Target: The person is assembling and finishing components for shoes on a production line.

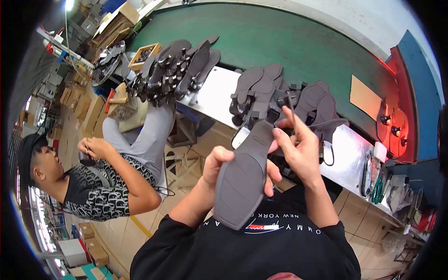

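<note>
My left hand (218,164) grips a dark grey sandal (240,179) around its middle. The sandal is turned sole up, its squared toe pointing toward my body and its heel end away from me. From the far side of the sole, the left fingertips show at its right edge. My right hand (301,151) is closed at the heel end, with thumb and forefinger around a dark part there; the sole partly hides this grip. Just beyond lie several grey sandals (261,91) piled on the metal ledge (350,147), with more sandals (315,100) to their right.
A green conveyor belt (289,37) runs behind the ledge. Another pile of sandals (175,70) and a wooden box (144,56) lie to the left. At left sits a co-worker (107,182). Green scissors (377,190) and a cutter knife (366,177) rest at right, near a red-lit machine (403,107).
</note>
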`<action>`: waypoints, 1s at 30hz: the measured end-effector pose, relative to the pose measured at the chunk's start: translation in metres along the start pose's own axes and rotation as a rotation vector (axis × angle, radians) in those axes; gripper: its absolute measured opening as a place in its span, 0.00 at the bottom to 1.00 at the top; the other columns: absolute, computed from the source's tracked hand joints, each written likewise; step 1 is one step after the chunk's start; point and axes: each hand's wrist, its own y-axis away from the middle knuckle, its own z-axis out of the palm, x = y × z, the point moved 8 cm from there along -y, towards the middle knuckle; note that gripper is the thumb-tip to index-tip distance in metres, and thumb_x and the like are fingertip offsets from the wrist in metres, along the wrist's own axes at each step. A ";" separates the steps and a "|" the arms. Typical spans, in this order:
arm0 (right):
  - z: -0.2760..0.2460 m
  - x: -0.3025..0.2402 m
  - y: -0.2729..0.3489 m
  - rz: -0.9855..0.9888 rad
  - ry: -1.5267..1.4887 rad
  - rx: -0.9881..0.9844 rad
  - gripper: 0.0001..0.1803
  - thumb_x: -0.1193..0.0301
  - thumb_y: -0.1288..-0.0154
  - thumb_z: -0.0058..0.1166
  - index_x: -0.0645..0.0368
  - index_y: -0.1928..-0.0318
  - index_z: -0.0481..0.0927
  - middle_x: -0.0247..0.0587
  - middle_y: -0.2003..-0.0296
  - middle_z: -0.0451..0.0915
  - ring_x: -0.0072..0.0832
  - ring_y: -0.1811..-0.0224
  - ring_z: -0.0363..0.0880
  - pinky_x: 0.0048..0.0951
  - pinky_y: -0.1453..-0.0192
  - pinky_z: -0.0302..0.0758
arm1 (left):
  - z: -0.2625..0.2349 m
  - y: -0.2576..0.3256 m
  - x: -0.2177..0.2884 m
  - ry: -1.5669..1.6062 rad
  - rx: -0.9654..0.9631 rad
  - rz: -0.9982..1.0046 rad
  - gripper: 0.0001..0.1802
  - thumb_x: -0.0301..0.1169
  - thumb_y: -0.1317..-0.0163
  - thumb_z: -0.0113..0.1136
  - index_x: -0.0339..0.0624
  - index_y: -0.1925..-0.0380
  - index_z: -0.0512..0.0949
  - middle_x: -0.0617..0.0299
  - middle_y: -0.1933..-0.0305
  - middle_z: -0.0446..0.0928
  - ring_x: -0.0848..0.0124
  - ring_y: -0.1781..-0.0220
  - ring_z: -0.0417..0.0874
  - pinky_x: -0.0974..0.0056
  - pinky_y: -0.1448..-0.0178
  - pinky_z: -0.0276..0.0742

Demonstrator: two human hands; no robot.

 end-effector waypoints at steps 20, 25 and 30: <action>0.036 0.034 0.001 0.257 -0.427 -0.191 0.08 0.69 0.36 0.54 0.62 0.69 0.78 0.24 0.76 0.73 0.10 0.76 0.65 0.16 0.73 0.61 | -0.045 -0.025 0.038 -0.715 0.467 0.401 0.23 0.26 0.32 0.46 0.34 0.37 0.66 0.55 0.42 0.74 0.72 0.42 0.74 0.67 0.39 0.71; 0.033 0.033 0.004 0.187 -0.356 -0.164 0.08 0.71 0.37 0.54 0.62 0.70 0.76 0.24 0.73 0.73 0.12 0.69 0.67 0.18 0.64 0.65 | -0.051 -0.023 0.032 -0.662 0.507 0.413 0.20 0.27 0.32 0.47 0.33 0.41 0.70 0.56 0.45 0.76 0.72 0.46 0.77 0.68 0.42 0.74; 0.034 0.035 0.007 0.189 -0.376 -0.151 0.08 0.71 0.37 0.55 0.64 0.69 0.77 0.25 0.73 0.73 0.13 0.68 0.67 0.18 0.62 0.66 | -0.049 -0.021 0.033 -0.659 0.525 0.406 0.18 0.28 0.32 0.50 0.33 0.45 0.73 0.58 0.51 0.79 0.73 0.51 0.80 0.69 0.46 0.77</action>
